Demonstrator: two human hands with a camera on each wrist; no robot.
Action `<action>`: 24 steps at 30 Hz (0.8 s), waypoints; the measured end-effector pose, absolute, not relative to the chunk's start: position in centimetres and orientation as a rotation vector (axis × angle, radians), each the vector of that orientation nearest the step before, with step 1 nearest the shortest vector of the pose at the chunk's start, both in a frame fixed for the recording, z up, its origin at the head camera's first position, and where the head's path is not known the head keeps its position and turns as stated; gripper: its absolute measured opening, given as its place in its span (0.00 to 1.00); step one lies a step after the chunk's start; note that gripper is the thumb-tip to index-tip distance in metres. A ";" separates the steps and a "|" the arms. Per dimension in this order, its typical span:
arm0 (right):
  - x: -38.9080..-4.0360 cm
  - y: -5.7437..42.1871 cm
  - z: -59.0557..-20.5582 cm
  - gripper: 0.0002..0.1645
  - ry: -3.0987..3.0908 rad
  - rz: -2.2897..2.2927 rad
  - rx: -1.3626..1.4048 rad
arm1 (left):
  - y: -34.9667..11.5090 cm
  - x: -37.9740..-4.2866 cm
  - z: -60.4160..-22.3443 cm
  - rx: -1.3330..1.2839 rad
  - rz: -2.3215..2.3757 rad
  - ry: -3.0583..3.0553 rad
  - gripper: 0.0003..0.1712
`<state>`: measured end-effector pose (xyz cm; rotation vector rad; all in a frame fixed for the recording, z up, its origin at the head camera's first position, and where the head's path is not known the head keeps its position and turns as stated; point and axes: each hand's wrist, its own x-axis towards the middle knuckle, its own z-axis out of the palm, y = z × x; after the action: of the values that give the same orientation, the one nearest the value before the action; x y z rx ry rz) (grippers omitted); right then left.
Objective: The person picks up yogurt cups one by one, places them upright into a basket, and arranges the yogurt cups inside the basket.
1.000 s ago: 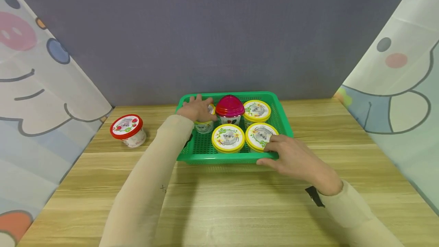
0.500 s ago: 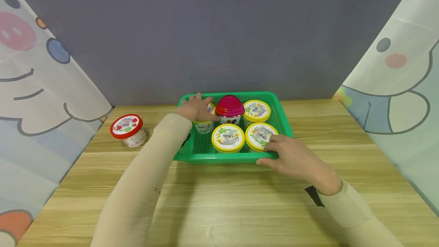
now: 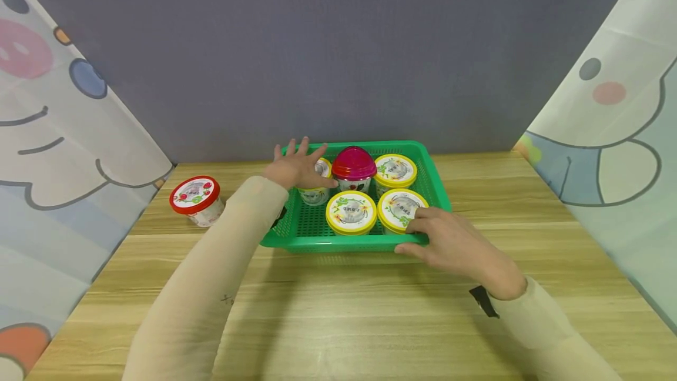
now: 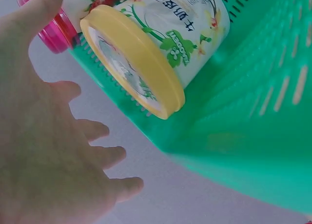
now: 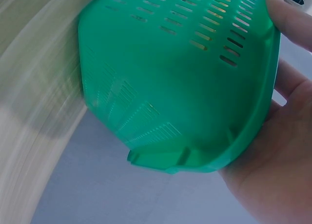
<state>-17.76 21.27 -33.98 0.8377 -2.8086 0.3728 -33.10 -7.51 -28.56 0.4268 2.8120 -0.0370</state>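
Observation:
A green plastic basket [image 3: 317, 244] holds several white tubs with yellow-rimmed lids and one cup with a domed pink lid [image 3: 354, 163]. My left hand [image 3: 295, 169] hovers over the back-left yellow-lidded tub [image 3: 315, 194], its fingers spread. In the left wrist view that tub [image 4: 170, 38] stands apart from the fingers, while the thumb lies in front of the pink lid [image 4: 54, 34]. At the basket's front-right rim, my right hand [image 3: 449, 243] grips with the thumb outside and the fingers inside, beside the front-right tub [image 3: 402, 207].
A tub with a red lid [image 3: 195, 196] stands on the wooden table [image 3: 370, 322], left of the basket. Behind the table rises a grey wall [image 3: 338, 57]. Cartoon-printed panels border both sides, the right panel [image 3: 608, 134] among them.
My left hand has shifted slightly left and back, its fingers straightening and spreading away from the back-left tub. The tubs stay in place, and my right hand keeps its grip on the rim.

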 end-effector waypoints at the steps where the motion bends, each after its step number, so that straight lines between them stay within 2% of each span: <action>1: -17.8 21.3 -34.0 0.16 -2.810 0.374 0.838 | -7.7 -33.1 -28.6 0.426 -0.022 2.815 0.59; 6: -17.8 21.3 -34.1 0.16 -2.811 0.383 0.834 | -8.3 -33.1 -28.8 0.410 0.045 2.820 0.61; 24: -17.7 21.4 -34.0 0.16 -2.810 0.391 0.827 | -10.0 -32.7 -27.6 0.398 0.115 2.833 0.56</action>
<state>-17.70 21.38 -34.04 0.8273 -2.8099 0.3910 -32.73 -10.03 -27.62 0.3976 2.8326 0.1148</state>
